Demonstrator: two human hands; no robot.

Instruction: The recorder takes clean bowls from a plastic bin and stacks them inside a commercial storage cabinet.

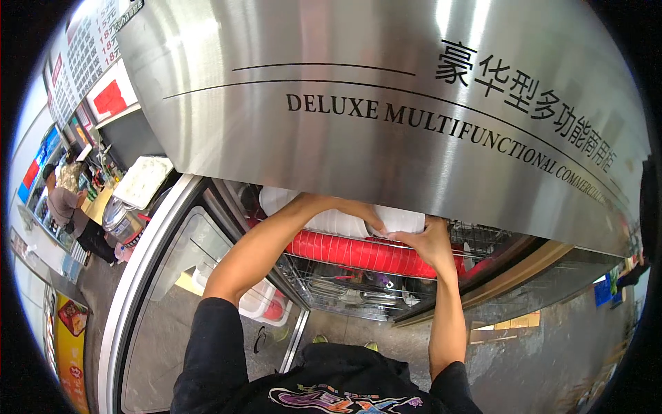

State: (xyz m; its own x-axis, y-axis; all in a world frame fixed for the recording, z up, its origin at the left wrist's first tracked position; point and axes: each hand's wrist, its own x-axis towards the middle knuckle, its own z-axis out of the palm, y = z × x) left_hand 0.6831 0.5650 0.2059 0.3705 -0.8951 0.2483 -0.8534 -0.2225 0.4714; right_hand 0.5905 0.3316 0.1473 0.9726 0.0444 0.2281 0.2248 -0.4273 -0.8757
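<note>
Both my arms reach into the steel cabinet point(310, 145) under its front panel. A long white stack point(338, 224), which looks like nested disposable bowls, lies sideways on a wire shelf. My left hand point(360, 212) comes over it from the left, with its fingers curled down on the stack. My right hand point(429, 241) grips the right part of the white stack point(403, 219), thumb pointing left toward the left hand's fingertips. Some fingers are hidden behind the stack and the panel. Just nearer to me lies a long red stack point(365, 254) of ribbed bowls or cups, behind wire bars.
Glass doors point(179, 297) stand open on both sides of the cabinet. A lower wire shelf point(352, 293) holds mixed items. Beyond the left door are a white tray point(143, 181), a large metal pot point(123, 219) and people point(76, 214) at a counter. A white tub point(265, 303) sits low.
</note>
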